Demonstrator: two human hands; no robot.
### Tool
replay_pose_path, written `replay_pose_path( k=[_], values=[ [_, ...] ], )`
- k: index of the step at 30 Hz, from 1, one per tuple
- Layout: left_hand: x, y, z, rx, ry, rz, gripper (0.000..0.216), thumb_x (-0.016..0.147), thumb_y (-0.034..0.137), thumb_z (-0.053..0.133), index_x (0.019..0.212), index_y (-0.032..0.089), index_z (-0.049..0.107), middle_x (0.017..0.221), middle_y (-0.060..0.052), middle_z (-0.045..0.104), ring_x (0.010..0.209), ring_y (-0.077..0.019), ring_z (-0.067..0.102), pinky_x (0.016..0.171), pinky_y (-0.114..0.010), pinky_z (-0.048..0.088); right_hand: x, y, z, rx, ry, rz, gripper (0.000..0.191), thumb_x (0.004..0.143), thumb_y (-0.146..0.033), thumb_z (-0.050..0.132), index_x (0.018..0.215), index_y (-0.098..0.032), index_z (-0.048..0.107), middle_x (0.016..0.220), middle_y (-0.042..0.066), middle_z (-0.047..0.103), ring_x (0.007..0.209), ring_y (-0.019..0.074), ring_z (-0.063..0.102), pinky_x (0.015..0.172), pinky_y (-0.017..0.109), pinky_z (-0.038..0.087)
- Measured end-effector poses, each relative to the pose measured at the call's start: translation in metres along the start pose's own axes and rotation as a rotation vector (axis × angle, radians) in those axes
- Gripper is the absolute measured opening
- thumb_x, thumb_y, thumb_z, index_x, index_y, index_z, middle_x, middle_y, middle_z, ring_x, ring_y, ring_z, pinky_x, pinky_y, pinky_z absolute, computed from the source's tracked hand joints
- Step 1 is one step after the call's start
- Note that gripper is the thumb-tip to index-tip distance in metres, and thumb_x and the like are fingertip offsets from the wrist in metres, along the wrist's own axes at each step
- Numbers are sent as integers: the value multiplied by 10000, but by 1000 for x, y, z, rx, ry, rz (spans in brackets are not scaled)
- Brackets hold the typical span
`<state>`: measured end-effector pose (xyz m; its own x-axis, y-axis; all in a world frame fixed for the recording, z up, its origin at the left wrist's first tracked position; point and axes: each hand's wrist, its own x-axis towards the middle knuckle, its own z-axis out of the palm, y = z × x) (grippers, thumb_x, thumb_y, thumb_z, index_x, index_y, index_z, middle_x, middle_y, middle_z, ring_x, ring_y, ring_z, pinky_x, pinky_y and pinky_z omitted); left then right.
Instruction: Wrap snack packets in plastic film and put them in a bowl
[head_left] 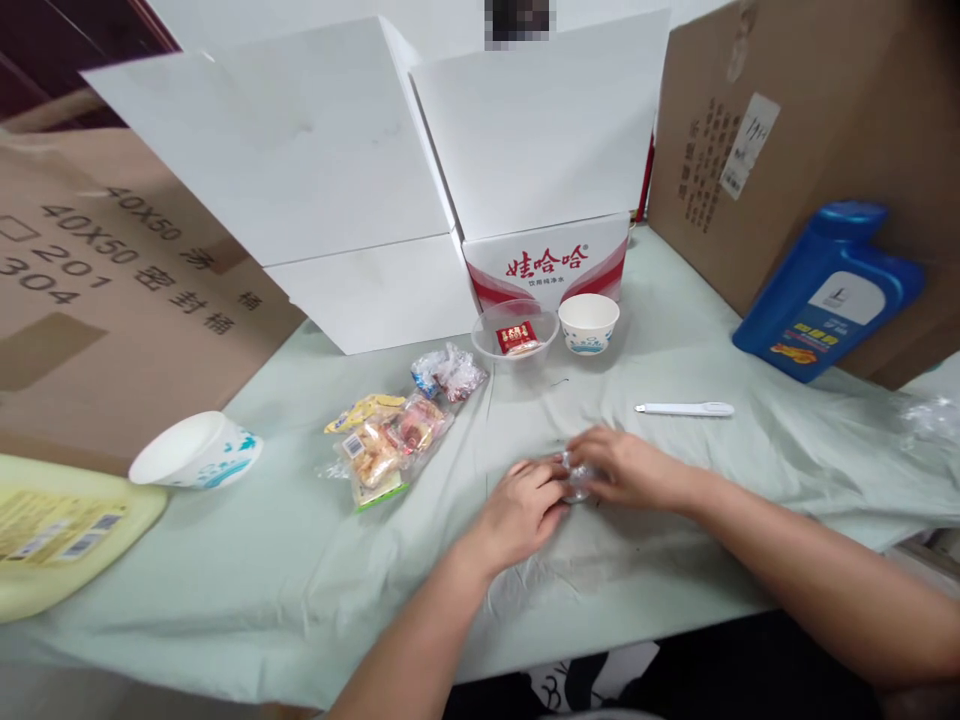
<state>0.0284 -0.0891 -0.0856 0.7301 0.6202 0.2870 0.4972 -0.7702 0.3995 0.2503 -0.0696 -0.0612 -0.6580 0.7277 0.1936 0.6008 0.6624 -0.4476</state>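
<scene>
Near the front of the cloth, both hands meet around a small crumpled piece of clear plastic (577,482). My left hand (528,503) lies low with its fingers closed against the left side of the plastic. From the right, my right hand (622,468) curls its fingers over the same piece. What may lie under the fingers is hidden. Beyond the hands stand a clear plastic bowl (486,345) with a red-wrapped snack (517,338) in it and a white paper cup (589,318). A white utility knife (684,409) lies to the right.
Packaged snacks (375,455) and crumpled wrappers (448,372) lie left of centre. A tilted paper bowl (199,452) and a yellow jug (67,535) are far left. White boxes (300,150) stand behind. A blue bottle (829,290) leans at right by a cardboard box (787,120).
</scene>
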Motion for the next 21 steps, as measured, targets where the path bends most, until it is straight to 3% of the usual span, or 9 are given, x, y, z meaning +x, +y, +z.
replay_pose_path(
  k=[3,6,8,12,14,15,18,21],
  values=[
    [-2,-2,-1,-35,148,-39,156,868,149,543,945,207,667,1052,-62,701,1038,-207,649,914,-374,512,-6,-8,10,41,-110,-79,191,800,-92,608,947,-182,690,1139,97,666,1113,239,567,941,373,464],
    [-4,-7,-5,-66,378,-176,154,900,174,492,902,193,645,945,-64,700,885,-173,666,796,-311,541,-3,-8,8,28,-115,-53,214,844,-72,537,900,-187,709,1072,92,700,1018,228,616,857,354,501],
    [-5,-11,-6,-66,436,-234,152,905,176,480,898,189,631,919,-63,692,861,-170,659,760,-298,539,6,-2,-8,30,-39,-42,218,882,-123,510,916,-199,712,1026,86,714,955,221,640,832,353,509],
    [-3,-14,-3,-22,369,-266,136,882,166,498,851,194,628,874,-49,689,834,-183,642,752,-317,522,45,25,-64,-136,378,102,267,937,-272,455,1063,-238,687,1142,92,681,1092,268,593,959,436,448],
    [-1,-13,0,0,332,-279,138,870,158,506,818,197,628,846,-47,684,833,-194,626,758,-333,509,71,44,-91,-296,504,220,318,941,-272,427,1160,-215,650,1242,110,632,1178,295,534,988,459,413],
    [-1,-12,0,6,312,-285,142,865,154,507,803,197,627,830,-48,681,825,-197,617,755,-338,504,85,53,-102,-368,518,282,333,938,-258,424,1187,-190,634,1270,126,613,1195,304,515,982,458,410],
    [0,-12,1,4,260,-300,142,868,162,514,783,187,626,803,-54,673,807,-206,598,743,-349,495,122,69,-113,-465,336,411,279,882,-183,484,1081,-150,677,1140,156,666,1103,305,558,920,421,435],
    [-1,-13,2,-4,244,-298,122,868,180,536,797,179,635,811,-61,675,820,-215,589,750,-356,494,153,52,-95,-437,335,332,281,903,-195,455,1069,-151,678,1098,147,672,1086,286,556,927,399,431]
  ],
)
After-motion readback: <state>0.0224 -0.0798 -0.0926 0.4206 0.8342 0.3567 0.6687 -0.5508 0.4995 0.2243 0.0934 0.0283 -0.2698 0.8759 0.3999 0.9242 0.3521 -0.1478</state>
